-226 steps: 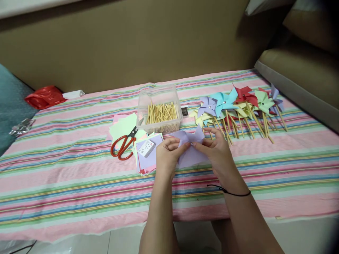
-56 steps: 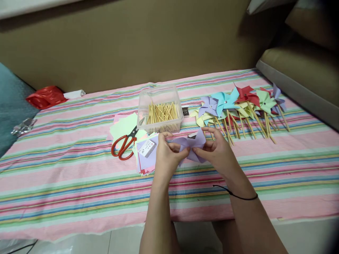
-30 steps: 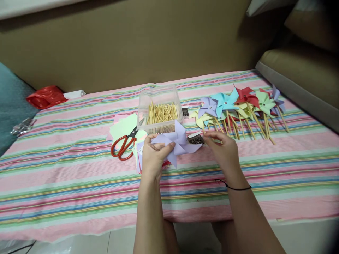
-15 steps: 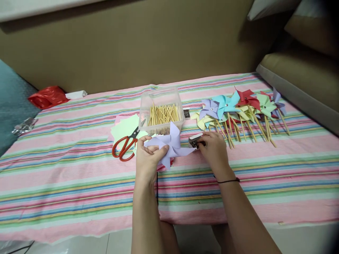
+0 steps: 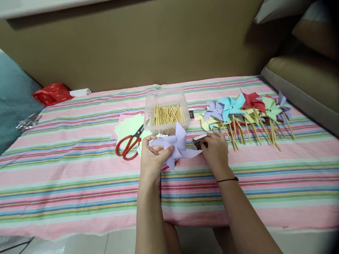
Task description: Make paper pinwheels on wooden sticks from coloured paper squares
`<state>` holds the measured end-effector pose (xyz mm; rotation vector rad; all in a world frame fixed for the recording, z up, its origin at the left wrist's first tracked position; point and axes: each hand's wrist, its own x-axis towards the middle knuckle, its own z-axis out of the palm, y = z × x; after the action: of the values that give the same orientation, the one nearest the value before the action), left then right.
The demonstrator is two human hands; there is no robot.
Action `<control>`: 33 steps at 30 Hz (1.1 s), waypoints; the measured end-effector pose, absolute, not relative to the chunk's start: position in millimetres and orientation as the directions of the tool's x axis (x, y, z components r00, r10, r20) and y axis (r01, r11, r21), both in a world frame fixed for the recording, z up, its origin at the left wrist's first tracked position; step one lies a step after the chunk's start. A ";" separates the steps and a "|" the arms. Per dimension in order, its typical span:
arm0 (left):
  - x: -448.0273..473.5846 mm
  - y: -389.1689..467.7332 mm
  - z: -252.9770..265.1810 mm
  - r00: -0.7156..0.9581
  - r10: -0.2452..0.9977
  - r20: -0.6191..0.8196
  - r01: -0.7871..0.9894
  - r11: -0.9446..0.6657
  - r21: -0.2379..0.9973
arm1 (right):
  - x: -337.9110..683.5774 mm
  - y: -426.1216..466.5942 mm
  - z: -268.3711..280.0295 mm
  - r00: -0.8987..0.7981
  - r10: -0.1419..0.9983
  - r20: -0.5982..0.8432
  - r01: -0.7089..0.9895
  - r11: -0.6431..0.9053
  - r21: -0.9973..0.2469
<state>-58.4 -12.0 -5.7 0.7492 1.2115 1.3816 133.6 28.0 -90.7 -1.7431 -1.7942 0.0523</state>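
Note:
My left hand [image 5: 155, 158] is closed on a lilac paper pinwheel [image 5: 178, 146], its thumb pressed over the folded middle. One pointed blade reaches right, close to my right hand [image 5: 215, 150]. That hand's fingers and thumb are closed around the right end of a small box [image 5: 197, 141] with a pale top and dark little pieces inside, too small to name surely. Whether the fingertips also pinch one of those pieces is hidden. Below the pinwheel, red and pink paper [image 5: 166, 167] peeks out.
A clear plastic container [image 5: 167, 92] of wooden sticks [image 5: 168, 115] stands behind my hands. Red-handled scissors [image 5: 128, 146] lie on pale paper sheets [image 5: 129, 127] to the left. Finished pinwheels [image 5: 231, 107] on sticks lie at right. A red plastic bag [image 5: 54, 94] sits far left on the striped cloth [image 5: 79, 169].
The whole view has shifted slightly, so everything sits a little further right. Both hands keep nearly the same places and holds relative to the pinwheel and the small box.

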 end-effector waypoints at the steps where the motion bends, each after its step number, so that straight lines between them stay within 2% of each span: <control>1: -58.4 -11.9 -5.8 -0.203 0.960 -0.195 -0.318 0.124 0.940 | 132.4 28.0 -91.2 0.081 0.910 0.407 0.892 0.116 -0.437; 10: -58.0 -11.2 -6.7 -0.216 0.954 -0.206 -0.304 0.135 0.943 | 128.3 25.3 -91.2 0.082 0.903 0.422 0.909 0.105 -0.402; 15: -57.5 -11.9 -6.5 -0.183 0.966 -0.183 -0.311 0.120 0.943 | 127.3 23.2 -86.5 0.070 0.923 0.379 0.917 0.090 -0.388; 18: -56.7 -11.9 -5.0 -0.183 0.965 -0.190 -0.311 0.126 0.942 | 125.5 23.4 -84.9 0.078 0.930 0.360 0.907 0.084 -0.413; 29: -59.4 -11.0 -7.4 -0.215 0.957 -0.194 -0.289 0.127 0.949 | 144.4 25.2 -87.4 0.097 0.886 0.453 0.840 0.172 -0.515; 33: -61.6 -10.6 -9.1 -0.229 0.960 -0.163 -0.288 0.094 0.953 | 147.8 24.0 -87.1 0.080 0.895 0.440 0.842 0.176 -0.510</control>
<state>-61.6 -10.6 -9.1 0.7763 1.2335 1.4077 147.8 24.0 -87.1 -1.6528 -1.7466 0.0944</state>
